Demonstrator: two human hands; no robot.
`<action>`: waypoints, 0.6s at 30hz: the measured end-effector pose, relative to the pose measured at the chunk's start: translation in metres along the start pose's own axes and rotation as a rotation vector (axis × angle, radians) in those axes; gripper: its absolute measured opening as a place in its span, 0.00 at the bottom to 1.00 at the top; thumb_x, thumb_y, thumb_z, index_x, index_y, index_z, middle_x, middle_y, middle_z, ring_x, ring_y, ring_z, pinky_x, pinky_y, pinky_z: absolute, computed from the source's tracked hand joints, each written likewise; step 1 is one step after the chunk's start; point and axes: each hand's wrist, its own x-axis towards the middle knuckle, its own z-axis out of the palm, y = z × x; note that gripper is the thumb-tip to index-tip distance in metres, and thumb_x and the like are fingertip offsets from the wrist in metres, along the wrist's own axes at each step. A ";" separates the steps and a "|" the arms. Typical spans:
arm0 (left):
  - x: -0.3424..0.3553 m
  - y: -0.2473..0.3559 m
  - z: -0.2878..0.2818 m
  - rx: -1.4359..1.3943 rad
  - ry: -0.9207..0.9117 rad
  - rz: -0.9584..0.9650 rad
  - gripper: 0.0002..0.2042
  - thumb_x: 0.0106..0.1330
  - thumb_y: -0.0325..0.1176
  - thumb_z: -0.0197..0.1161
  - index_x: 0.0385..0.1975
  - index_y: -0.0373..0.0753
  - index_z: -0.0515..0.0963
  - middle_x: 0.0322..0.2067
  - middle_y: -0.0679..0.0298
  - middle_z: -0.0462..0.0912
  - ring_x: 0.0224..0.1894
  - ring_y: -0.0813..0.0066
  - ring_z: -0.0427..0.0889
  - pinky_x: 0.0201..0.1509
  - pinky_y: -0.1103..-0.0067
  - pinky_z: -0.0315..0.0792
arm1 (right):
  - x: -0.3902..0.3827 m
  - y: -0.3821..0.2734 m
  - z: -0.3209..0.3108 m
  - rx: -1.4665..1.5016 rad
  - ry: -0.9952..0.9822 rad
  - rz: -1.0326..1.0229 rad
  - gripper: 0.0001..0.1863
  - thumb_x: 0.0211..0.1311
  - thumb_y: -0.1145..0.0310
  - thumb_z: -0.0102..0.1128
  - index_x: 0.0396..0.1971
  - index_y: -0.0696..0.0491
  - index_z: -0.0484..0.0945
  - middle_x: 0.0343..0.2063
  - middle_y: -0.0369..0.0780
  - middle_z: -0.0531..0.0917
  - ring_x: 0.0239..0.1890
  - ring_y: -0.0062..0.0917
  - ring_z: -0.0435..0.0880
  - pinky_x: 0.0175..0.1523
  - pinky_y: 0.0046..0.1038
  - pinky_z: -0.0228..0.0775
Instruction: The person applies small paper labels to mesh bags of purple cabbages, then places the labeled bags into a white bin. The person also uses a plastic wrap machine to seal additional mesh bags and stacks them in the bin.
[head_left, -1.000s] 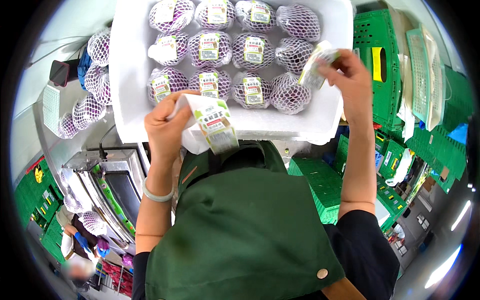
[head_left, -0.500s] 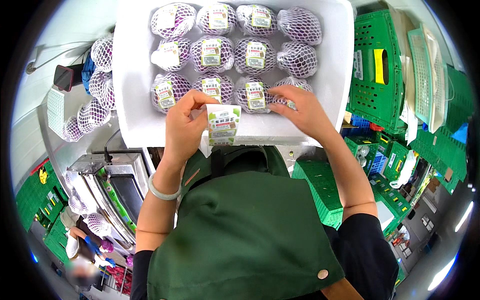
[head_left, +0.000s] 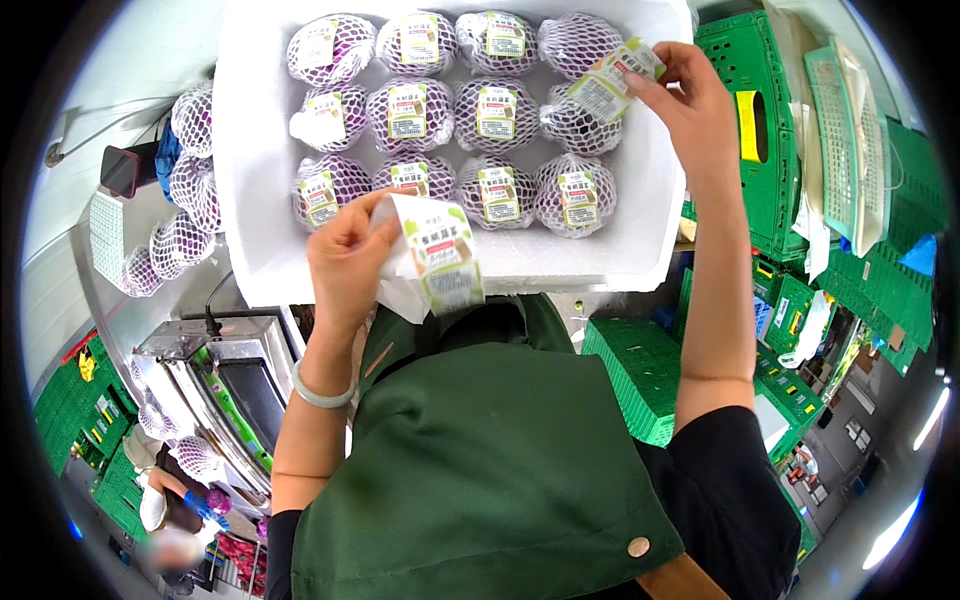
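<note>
A white foam box [head_left: 250, 190] holds rows of purple cabbages [head_left: 345, 185], each in a white foam net. My left hand [head_left: 345, 260] pinches a strip of printed labels [head_left: 442, 255] that hangs over the box's near edge. Between the thumb and fingers of my right hand [head_left: 695, 115] is a single white-and-green label [head_left: 606, 82], held above the box's right column. Beneath it lies a netted cabbage [head_left: 575, 132] with no label visible. The cabbage in the near right corner [head_left: 555, 205] bears a label, as do those in the other columns.
More netted cabbages [head_left: 195, 185] lie left of the box, beside a phone [head_left: 120, 172]. A metal machine [head_left: 215, 320] stands lower left. Green crates [head_left: 735, 200] are stacked on the right. At far lower left, another person wears a blue glove [head_left: 205, 508].
My right hand has moved from the near right cabbage up and right, now carrying a label. That cabbage's label is in full view. The label strip in my left hand hangs longer.
</note>
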 end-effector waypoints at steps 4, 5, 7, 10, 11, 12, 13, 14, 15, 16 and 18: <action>0.007 0.021 0.007 -0.194 -0.072 -0.082 0.09 0.59 0.15 0.60 0.24 0.36 0.68 0.36 0.55 0.84 0.39 0.76 0.82 0.43 0.79 0.77 | 0.014 0.073 0.017 -0.621 -0.394 0.098 0.21 0.55 0.68 0.70 0.47 0.54 0.74 0.42 0.41 0.82 0.41 0.28 0.81 0.44 0.30 0.76; 0.008 0.025 0.009 -0.216 -0.098 -0.124 0.08 0.59 0.14 0.59 0.26 0.35 0.70 0.36 0.56 0.84 0.39 0.75 0.82 0.44 0.79 0.77 | 0.009 0.103 0.024 -0.758 -0.382 0.011 0.22 0.54 0.68 0.70 0.48 0.53 0.73 0.44 0.40 0.80 0.43 0.30 0.81 0.44 0.32 0.76; 0.004 0.025 0.008 -0.068 -0.083 -0.082 0.06 0.60 0.15 0.59 0.34 0.32 0.75 0.37 0.60 0.82 0.42 0.78 0.81 0.46 0.80 0.76 | 0.008 0.107 0.034 -0.941 -0.340 -0.060 0.23 0.53 0.69 0.70 0.48 0.52 0.72 0.47 0.40 0.79 0.48 0.34 0.79 0.48 0.36 0.75; 0.003 0.007 -0.002 0.097 -0.084 0.024 0.08 0.62 0.15 0.57 0.39 0.32 0.77 0.37 0.63 0.82 0.42 0.80 0.81 0.47 0.81 0.75 | 0.000 0.080 0.035 -0.967 -0.303 -0.096 0.22 0.53 0.72 0.68 0.49 0.53 0.73 0.50 0.42 0.77 0.56 0.38 0.76 0.55 0.39 0.73; 0.006 0.003 -0.005 0.077 -0.100 0.031 0.08 0.62 0.15 0.57 0.39 0.32 0.77 0.37 0.64 0.82 0.42 0.80 0.80 0.47 0.81 0.75 | -0.007 0.092 0.033 -0.896 -0.354 -0.138 0.22 0.53 0.70 0.68 0.49 0.53 0.75 0.52 0.42 0.77 0.56 0.39 0.76 0.55 0.38 0.73; 0.007 0.002 -0.008 0.056 -0.117 0.039 0.08 0.63 0.15 0.57 0.39 0.32 0.76 0.37 0.65 0.82 0.42 0.81 0.80 0.47 0.82 0.75 | -0.015 0.105 0.031 -0.824 -0.403 -0.179 0.22 0.53 0.69 0.68 0.50 0.54 0.76 0.53 0.42 0.76 0.56 0.39 0.76 0.55 0.37 0.73; 0.008 0.005 -0.006 0.030 -0.118 -0.006 0.08 0.63 0.15 0.56 0.39 0.32 0.77 0.37 0.65 0.82 0.42 0.81 0.80 0.47 0.82 0.75 | -0.018 0.110 0.032 -0.753 -0.449 -0.223 0.22 0.54 0.67 0.69 0.50 0.54 0.77 0.54 0.42 0.76 0.56 0.39 0.76 0.55 0.36 0.73; 0.006 0.008 -0.001 0.007 -0.107 -0.052 0.08 0.64 0.15 0.56 0.39 0.32 0.77 0.37 0.65 0.81 0.42 0.81 0.80 0.47 0.82 0.75 | -0.023 0.090 0.041 -0.751 -0.409 -0.195 0.21 0.56 0.66 0.68 0.50 0.54 0.80 0.53 0.44 0.77 0.55 0.36 0.78 0.54 0.34 0.75; 0.005 0.012 0.003 -0.017 -0.096 -0.099 0.08 0.64 0.15 0.56 0.39 0.32 0.77 0.37 0.65 0.81 0.42 0.81 0.80 0.47 0.83 0.75 | -0.028 0.064 0.053 -0.440 -0.458 -0.118 0.20 0.57 0.66 0.68 0.50 0.54 0.79 0.51 0.44 0.79 0.50 0.33 0.80 0.52 0.32 0.75; 0.005 0.014 0.006 -0.036 -0.109 -0.097 0.07 0.66 0.16 0.55 0.40 0.32 0.76 0.36 0.66 0.81 0.41 0.82 0.80 0.47 0.83 0.74 | -0.035 0.031 0.062 -0.135 -0.499 -0.027 0.20 0.58 0.66 0.68 0.51 0.55 0.79 0.48 0.43 0.81 0.46 0.29 0.82 0.50 0.30 0.75; 0.007 0.016 0.013 -0.080 -0.135 -0.057 0.07 0.66 0.16 0.55 0.40 0.33 0.76 0.36 0.66 0.81 0.40 0.82 0.80 0.46 0.84 0.74 | -0.051 -0.020 0.081 0.251 -0.726 0.184 0.17 0.60 0.68 0.67 0.48 0.56 0.81 0.38 0.40 0.84 0.37 0.21 0.83 0.46 0.26 0.76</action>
